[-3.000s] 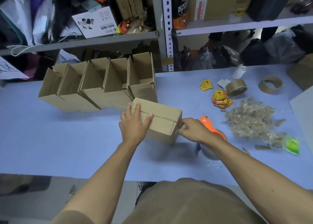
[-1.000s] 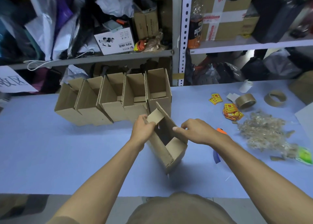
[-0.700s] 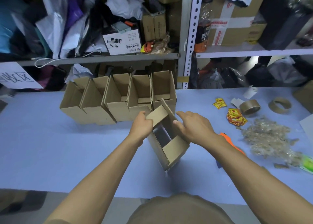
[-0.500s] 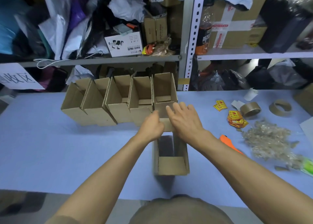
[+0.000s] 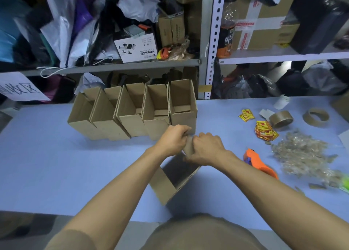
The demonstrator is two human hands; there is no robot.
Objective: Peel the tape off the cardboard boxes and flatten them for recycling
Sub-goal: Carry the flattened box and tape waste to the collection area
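A small brown cardboard box (image 5: 166,185) lies open on the blue table, its opening facing me and turned a little to the left. My left hand (image 5: 172,139) and my right hand (image 5: 204,148) are both closed on the flaps at its far end, close together. Behind them stands a row of several opened cardboard boxes (image 5: 132,112), leaning against one another. My hands hide the flaps they grip.
An orange tape dispenser (image 5: 260,163) lies just right of my right forearm. Further right are a heap of peeled clear tape (image 5: 302,153), red and yellow stickers (image 5: 264,130), a tape roll (image 5: 281,118) and an empty tape core (image 5: 315,116). Cluttered metal shelves (image 5: 120,65) rise behind the blue table (image 5: 47,164).
The box was closed and taped; it now lies opened. In the last half second it swung slightly left, and both hands went from flat on its far end to gripping the flaps.
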